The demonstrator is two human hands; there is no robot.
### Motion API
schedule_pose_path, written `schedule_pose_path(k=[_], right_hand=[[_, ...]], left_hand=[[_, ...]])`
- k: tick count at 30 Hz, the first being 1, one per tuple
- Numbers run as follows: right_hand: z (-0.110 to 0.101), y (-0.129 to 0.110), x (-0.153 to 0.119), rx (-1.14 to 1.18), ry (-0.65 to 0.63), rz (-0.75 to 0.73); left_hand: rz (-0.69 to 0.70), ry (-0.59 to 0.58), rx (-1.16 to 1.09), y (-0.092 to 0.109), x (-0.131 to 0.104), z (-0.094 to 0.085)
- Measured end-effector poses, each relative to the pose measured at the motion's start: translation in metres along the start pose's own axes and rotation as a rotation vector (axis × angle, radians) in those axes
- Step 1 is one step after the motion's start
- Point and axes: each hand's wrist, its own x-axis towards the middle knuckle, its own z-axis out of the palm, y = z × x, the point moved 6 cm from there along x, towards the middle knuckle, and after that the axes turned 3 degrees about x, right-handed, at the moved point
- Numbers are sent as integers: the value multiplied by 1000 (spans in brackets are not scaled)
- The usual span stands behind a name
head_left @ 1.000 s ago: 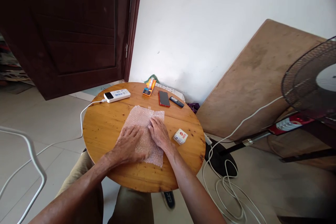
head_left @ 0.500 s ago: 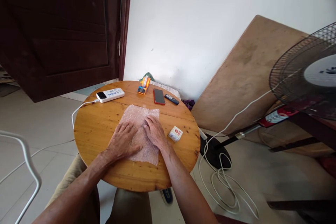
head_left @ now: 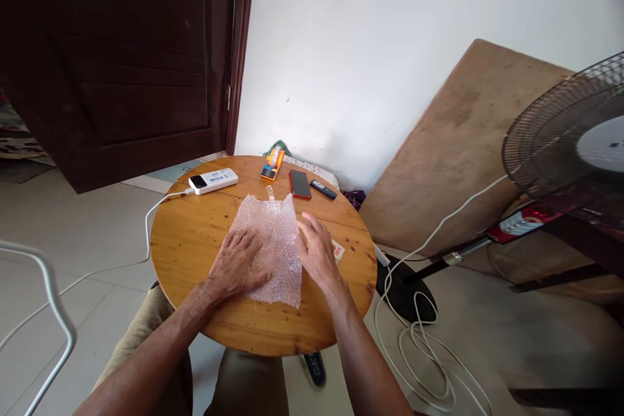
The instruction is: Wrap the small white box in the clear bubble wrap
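Note:
A sheet of bubble wrap [head_left: 275,253] lies on the round wooden table [head_left: 190,234], with a strip of clear tape [head_left: 270,192] sticking out past its far edge. My left hand [head_left: 238,263] rests flat on the left part of the wrap, fingers spread. At the wrap's right edge is my right hand [head_left: 316,247], its fingers apart and holding nothing; whether the fingertips touch the edge I cannot tell. Just beyond that hand, a small white box with red print [head_left: 338,251] is partly hidden by it.
Toward the back stand an orange tape dispenser [head_left: 273,164], a phone in a red case [head_left: 299,184] and a dark remote-like device [head_left: 323,189]. A white power bank [head_left: 213,181] with a cable sits at the left. A floor fan [head_left: 575,136] rises at the right, with loose cable below.
My right hand has moved off the middle of the bubble wrap to its right edge and now covers part of the small box. The left hand stays flat. The view has shifted slightly.

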Motion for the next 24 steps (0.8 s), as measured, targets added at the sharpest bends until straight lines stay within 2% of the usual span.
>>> schedule_pose_path(k=[3,5,10,16,18,20,22,24], right_hand=[[-23,18,-16,-32,37,70],[-28,35,-27,-59,30,140],[-17,71,-48,-22,-49,368],[-16,88,-52,244,19,616],[-21,81,-48,444,57,663],[-27,63,-37,688,92,635],[-29,33,-21,901,83,567],[-23,-3,-2,1012,15,498]], left_hand=[[-1,5,-7,2,0,-2],[-7,13,-15,2,0,-3],[0,-4,21,0,1,0],[15,-42,58,-2,1,3],[24,-47,41,-1,1,3],[14,-32,28,0,0,1],[-3,1,18,0,0,-1],[3,20,10,1,0,-1]])
